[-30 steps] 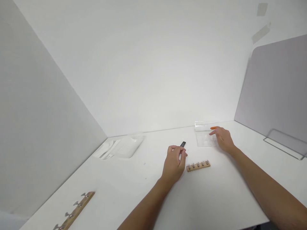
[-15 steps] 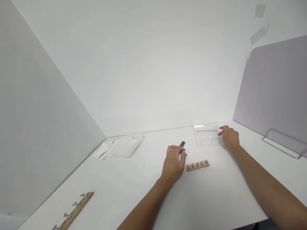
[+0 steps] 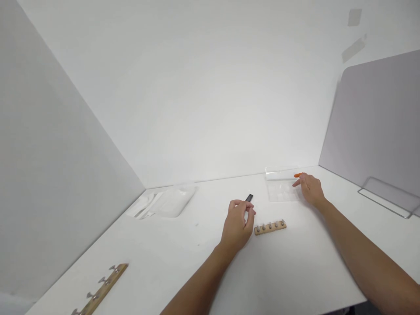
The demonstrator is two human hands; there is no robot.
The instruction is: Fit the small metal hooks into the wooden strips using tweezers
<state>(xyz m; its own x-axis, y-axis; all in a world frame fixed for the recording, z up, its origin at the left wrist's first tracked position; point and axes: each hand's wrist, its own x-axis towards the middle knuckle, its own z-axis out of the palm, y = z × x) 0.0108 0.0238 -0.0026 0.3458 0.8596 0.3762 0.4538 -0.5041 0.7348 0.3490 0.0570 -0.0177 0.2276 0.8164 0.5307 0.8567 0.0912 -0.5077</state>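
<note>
My left hand (image 3: 237, 224) rests low over the white table, its fingers curled around a slim black stick-like object (image 3: 250, 197). Only the far end of that object shows beyond the fingers. Just right of this hand lies a short wooden strip (image 3: 270, 227) with several metal hooks or screws standing up from it. My right hand (image 3: 311, 189) pinches a small orange object (image 3: 298, 175), mostly covered by the fingers, so its kind is unclear. This hand hovers at the right side of an open clear plastic case (image 3: 282, 192) with compartments.
A longer wooden strip with metal hooks (image 3: 104, 289) lies at the front left. Clear plastic packaging (image 3: 170, 202) sits at the back left. At right a grey panel (image 3: 383, 118) leans by a wire stand (image 3: 383, 203). White walls enclose the table (image 3: 183, 258).
My right hand has moved slightly left over the clear case, carrying the orange object, more of which now shows. My left hand has stayed in place.
</note>
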